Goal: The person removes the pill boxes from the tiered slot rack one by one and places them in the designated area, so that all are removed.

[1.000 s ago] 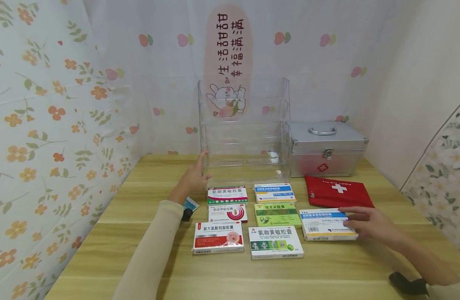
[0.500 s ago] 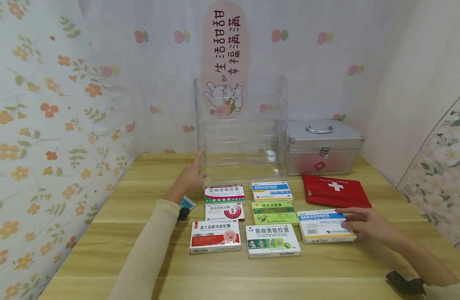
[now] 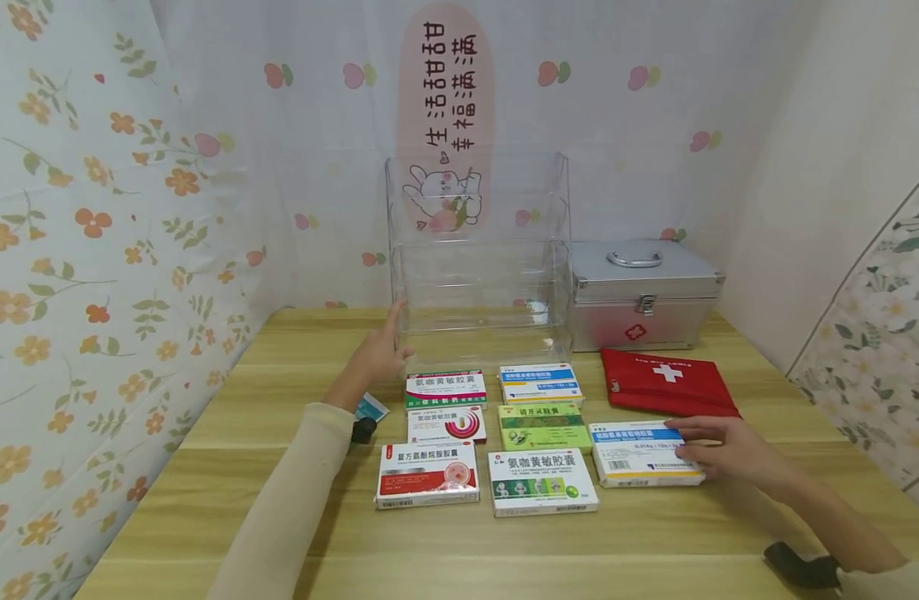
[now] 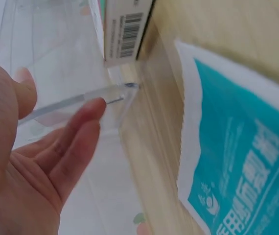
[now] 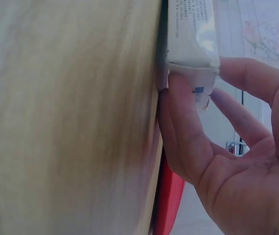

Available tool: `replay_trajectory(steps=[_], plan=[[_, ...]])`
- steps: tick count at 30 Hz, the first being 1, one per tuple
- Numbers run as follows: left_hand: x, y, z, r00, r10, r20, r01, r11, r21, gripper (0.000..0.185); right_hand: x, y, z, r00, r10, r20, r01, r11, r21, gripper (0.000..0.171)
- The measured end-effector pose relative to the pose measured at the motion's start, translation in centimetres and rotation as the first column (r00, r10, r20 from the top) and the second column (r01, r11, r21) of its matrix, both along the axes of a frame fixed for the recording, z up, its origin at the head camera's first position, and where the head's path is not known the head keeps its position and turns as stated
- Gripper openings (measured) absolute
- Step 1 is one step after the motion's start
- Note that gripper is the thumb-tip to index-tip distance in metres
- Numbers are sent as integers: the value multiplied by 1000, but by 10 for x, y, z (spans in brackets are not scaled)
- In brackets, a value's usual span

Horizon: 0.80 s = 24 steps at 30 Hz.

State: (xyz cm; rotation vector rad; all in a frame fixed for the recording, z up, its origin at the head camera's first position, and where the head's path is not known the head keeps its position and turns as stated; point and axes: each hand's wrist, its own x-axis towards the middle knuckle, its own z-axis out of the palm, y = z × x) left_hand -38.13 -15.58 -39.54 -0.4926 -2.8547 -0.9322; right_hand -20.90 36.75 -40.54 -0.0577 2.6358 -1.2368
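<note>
My left hand (image 3: 377,352) holds the lower left side of a clear plastic tiered display rack (image 3: 477,327). In the left wrist view, the rack's side panel (image 4: 66,104) runs between thumb and fingers. With my right hand (image 3: 725,454) I grip the right end of a blue-and-white medicine box (image 3: 639,458), at the right of several laid-out boxes. The right wrist view shows fingertips on the end flap and upper edge of this medicine box (image 5: 193,41). Beside the left wrist lies a teal-and-white dressing packet (image 4: 242,147), partly covered in the head view.
Medicine boxes lie before the rack in two columns, among them a green box (image 3: 545,427), a red-and-white box (image 3: 427,473) and a white-and-green box (image 3: 543,483). Behind the right hand are a red first aid pouch (image 3: 665,383) and a silver metal case (image 3: 642,308).
The head view has shifted slightly, moving the scene a little left in the picture. Both hands keep their places at the rack and the blue-and-white box.
</note>
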Motion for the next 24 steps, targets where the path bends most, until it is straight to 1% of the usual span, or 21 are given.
replay_trajectory(steps=[3,7,9,11,14,16,19,21,24], plan=[[3,0,1,1000,8,-2,-8,1000,4,94,-1,-2,0,1000,9,-16,-9,1000,19,65],[9,-1,1,998,52,-29,-53,998,-33,97,-3,-5,1,999,20,-49,-17,998,55,63],[12,0,1,994,86,-61,-90,994,-65,96,-5,-7,2,997,27,-67,-23,998,61,62],[15,1,2,990,104,-99,-114,989,-99,94,-5,-9,5,995,28,-93,-20,996,86,62],[20,2,5,977,141,-160,-163,978,-130,89,-6,-15,10,987,30,-157,-8,990,138,62],[23,4,7,967,162,-197,-189,974,-127,87,-7,-23,16,976,32,-215,7,984,178,64],[26,7,12,950,186,-252,-217,971,-102,84,-9,-37,27,951,55,-303,13,976,219,68],[29,10,15,939,172,-299,-203,976,-75,83,-12,-48,33,929,66,-365,14,977,211,69],[34,17,18,911,128,-391,-155,987,-37,82,-19,-66,39,887,67,-457,16,984,175,70]])
